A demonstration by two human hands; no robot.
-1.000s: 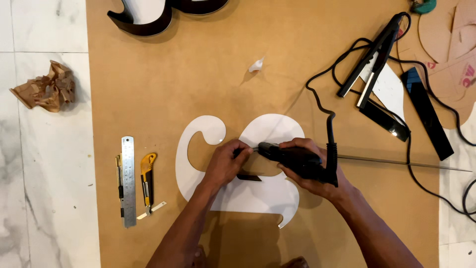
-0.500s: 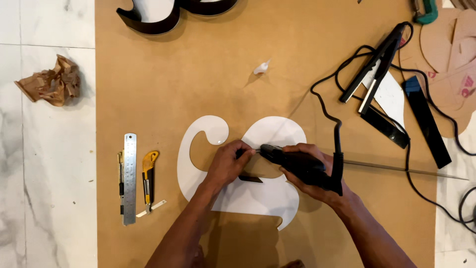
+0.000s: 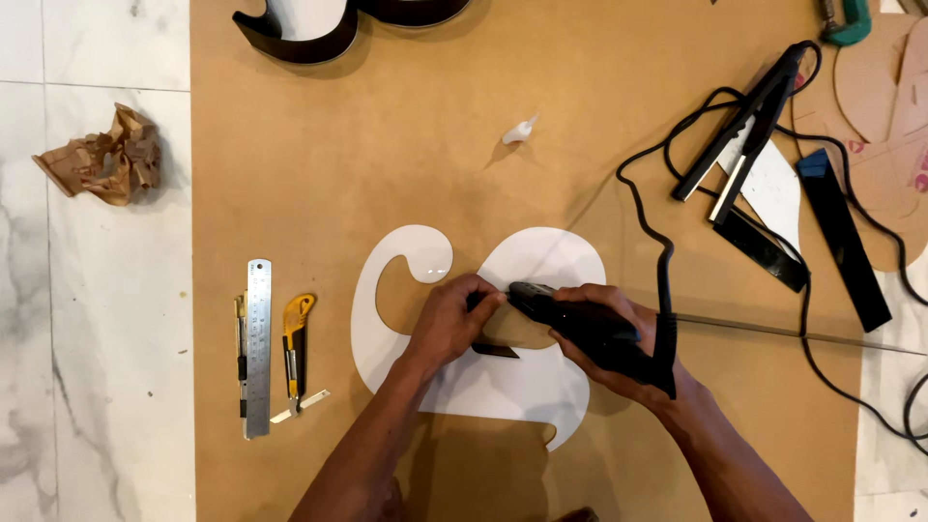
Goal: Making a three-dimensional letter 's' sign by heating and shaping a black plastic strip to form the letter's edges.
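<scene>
A white curly cut-out shape (image 3: 464, 387) lies flat on a brown board (image 3: 406, 174). My right hand (image 3: 604, 338) grips a black corded power tool (image 3: 580, 324), its tip pointing left at the inner edge of the white shape. My left hand (image 3: 449, 324) presses down on the shape right at the tool's tip, fingers pinched around a small dark piece. A short black strip (image 3: 495, 351) lies under my left hand.
A steel ruler (image 3: 257, 348), a yellow utility knife (image 3: 293, 353) and a thin blade lie left. Crumpled brown paper (image 3: 101, 155) sits on the marble floor. Black strips (image 3: 841, 237), a black clamp-like tool (image 3: 739, 121), cables and a thin metal rod (image 3: 793, 332) lie right. Black curved letters (image 3: 300, 39) lie at the top.
Both hands stay at the same spot on the white shape; the view has shifted slightly. No clear movement of the tool.
</scene>
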